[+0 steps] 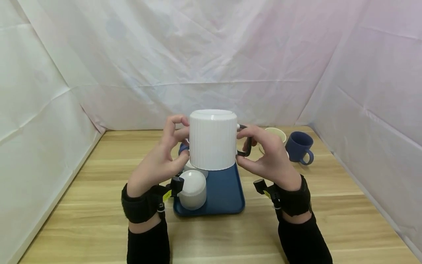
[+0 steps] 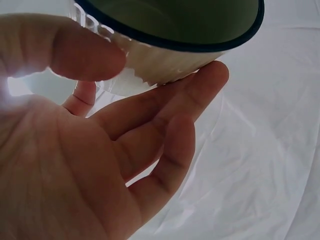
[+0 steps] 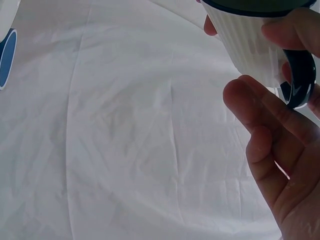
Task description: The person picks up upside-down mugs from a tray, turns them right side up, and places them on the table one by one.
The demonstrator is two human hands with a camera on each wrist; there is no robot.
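Both hands hold a white ribbed mug (image 1: 213, 140) up in the air, upside down, above the far part of a blue tray (image 1: 227, 194) that lies on the wooden table (image 1: 99, 205). The mug's flat bottom looks upward; in the wrist views its dark-rimmed opening faces down toward the cameras.

The left hand (image 1: 161, 157) is curled around the mug's left side — the thumb and the fingertips press on the ribbed wall, as the left wrist view shows clearly. The right hand (image 1: 268, 156) grips the other side, at the dark handle (image 1: 246, 145): the thumb lies over the top of it and the fingers curl beside and under it. Both wrists carry black bands with small cameras.

On the tray, at its near left corner, stands a smaller white cup (image 1: 193, 189), also turned upside down; another white piece sits just behind it, mostly hidden by the mug. To the right of the tray, on the table, are a cream cup (image 1: 275, 135) and a dark blue mug (image 1: 299, 147), close together. White cloth hangs all around the table.
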